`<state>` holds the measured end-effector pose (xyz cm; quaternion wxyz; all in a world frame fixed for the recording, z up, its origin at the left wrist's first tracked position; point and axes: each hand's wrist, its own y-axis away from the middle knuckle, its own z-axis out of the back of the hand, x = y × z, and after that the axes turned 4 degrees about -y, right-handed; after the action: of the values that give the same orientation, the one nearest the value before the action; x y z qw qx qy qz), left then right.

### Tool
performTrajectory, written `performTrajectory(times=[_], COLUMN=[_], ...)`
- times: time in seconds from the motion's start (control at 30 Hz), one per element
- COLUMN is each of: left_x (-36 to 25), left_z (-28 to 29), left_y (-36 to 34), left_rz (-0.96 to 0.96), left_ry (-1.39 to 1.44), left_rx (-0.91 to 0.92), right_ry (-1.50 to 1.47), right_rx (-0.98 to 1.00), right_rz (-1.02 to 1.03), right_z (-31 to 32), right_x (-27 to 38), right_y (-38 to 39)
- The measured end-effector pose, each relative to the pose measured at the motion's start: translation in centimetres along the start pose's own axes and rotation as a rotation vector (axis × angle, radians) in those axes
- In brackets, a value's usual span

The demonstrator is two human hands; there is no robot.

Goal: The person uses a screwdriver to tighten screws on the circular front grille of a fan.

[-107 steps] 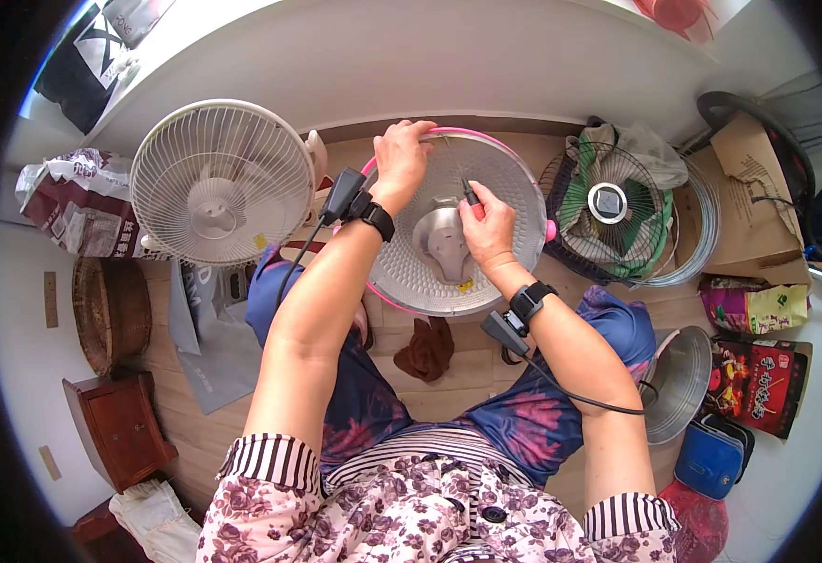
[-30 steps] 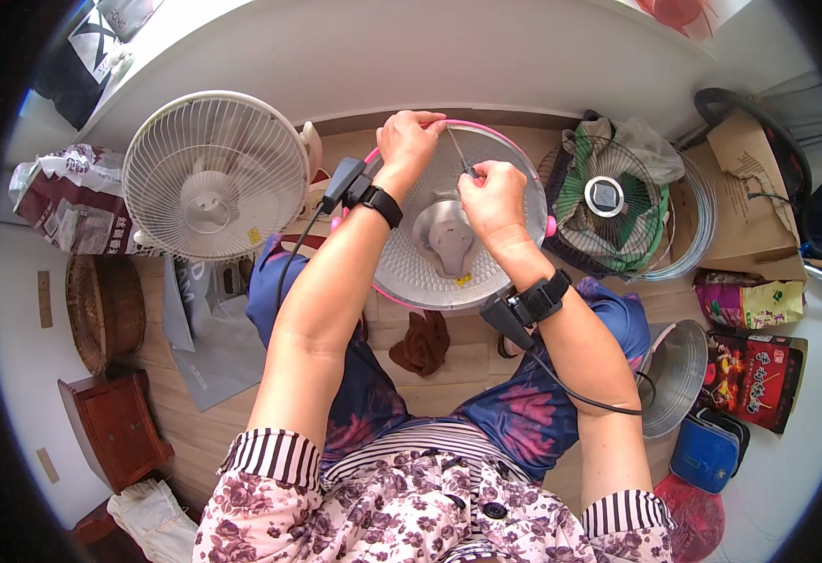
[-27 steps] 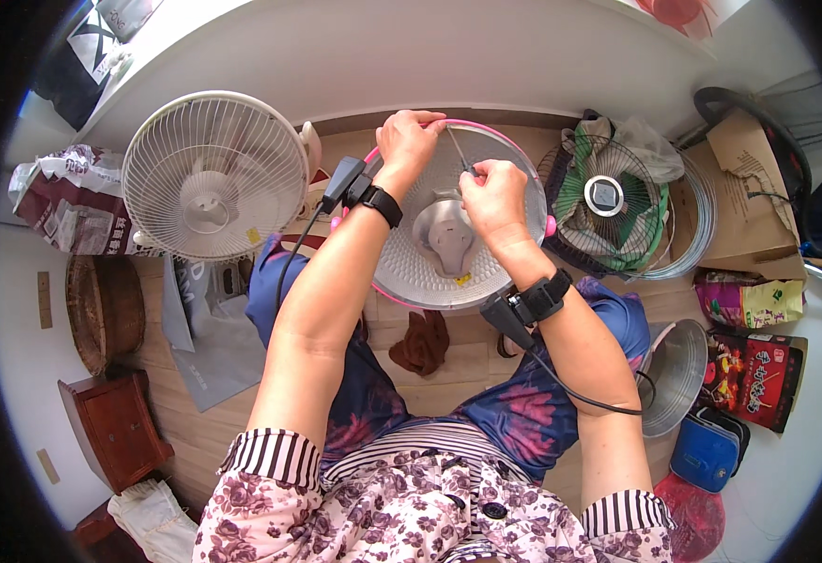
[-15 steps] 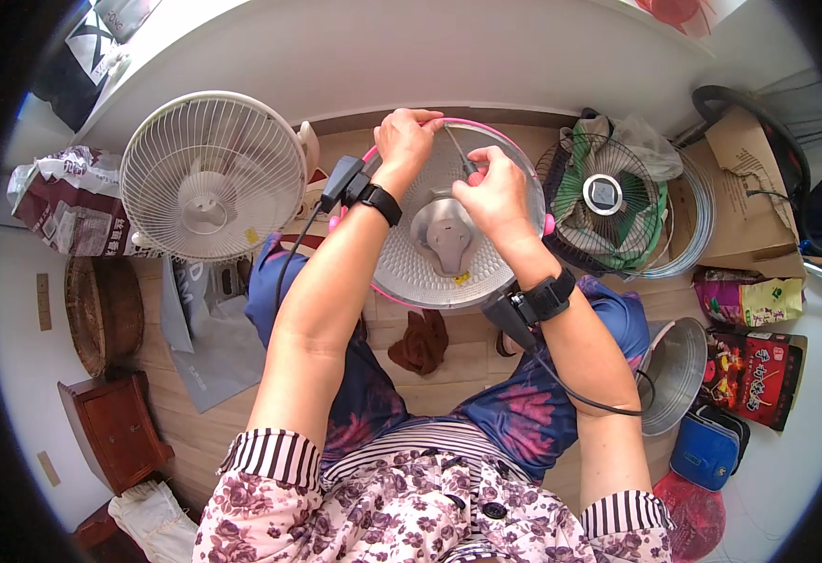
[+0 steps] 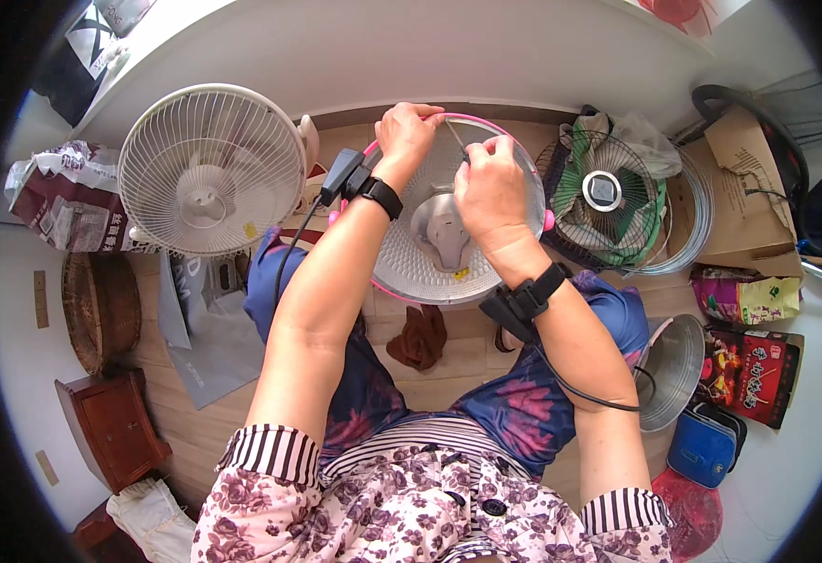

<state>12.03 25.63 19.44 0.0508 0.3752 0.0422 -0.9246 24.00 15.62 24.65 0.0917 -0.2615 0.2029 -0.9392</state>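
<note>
Across the wood-plank floor [image 5: 439, 387], the bulkiest object is a white-caged fan [image 5: 212, 174], tilted face-up beyond the person's left knee. Right of it, just ahead of the gap between the knees, is a dish-shaped heater [image 5: 401, 251] with a dimpled silver bowl, a pink rim [image 5: 500, 128] and a pear-shaped metal cover at its centre. An opened cardboard box [image 5: 749, 183] stands at the far right; between it and the heater lie a dark wire fan grille [image 5: 602, 190] with a silver hub, and a coil of pale wire [image 5: 697, 220]. Near the left wall are a flat grey bag [image 5: 206, 364], a round brown tub [image 5: 101, 310] and a small reddish-brown wooden cabinet [image 5: 115, 427], while a metal basin [image 5: 676, 375] leans by the right knee. Of the two hands, the right hand [image 5: 497, 192] is over the heater's right half, its fingers closed around a screwdriver handle that they hide. The left hand [image 5: 406, 134] is at the top of the rim, its fingers bent and touching the edge; whether they pinch it cannot be told. A crumpled brown cloth [image 5: 417, 338] lies below the heater. Slimmest is the screwdriver [image 5: 457, 139], its shaft slanting up-left toward the rim beside the left fingertips.
</note>
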Motion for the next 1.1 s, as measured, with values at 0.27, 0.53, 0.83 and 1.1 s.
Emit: performTrajectory(times=[0.27,0.53,0.83,1.1], left_x=[0.6,1.1,1.4,1.7], left_z=[-0.2,-0.8,-1.3,-1.6], left_y=[-0.3,0.5,0.7,0.0], left_rz=[-0.052,-0.282,-0.328,-0.500], left_ry=[-0.006,-0.068,-0.020,-0.064], left_rx=[0.018,-0.083,-0.119,-0.188], right_ry=[0.022,0.058,-0.092,-0.095], right_rx=[-0.041,0.000,0.029,0.130], right_rz=[-0.044,-0.056,-0.203,-0.267], right_z=[0.4,0.4,0.7,1.7], right_x=[0.1,-0.2,-0.5,0.1], right_y=[-0.7,-1.2,-1.7,-1.7])
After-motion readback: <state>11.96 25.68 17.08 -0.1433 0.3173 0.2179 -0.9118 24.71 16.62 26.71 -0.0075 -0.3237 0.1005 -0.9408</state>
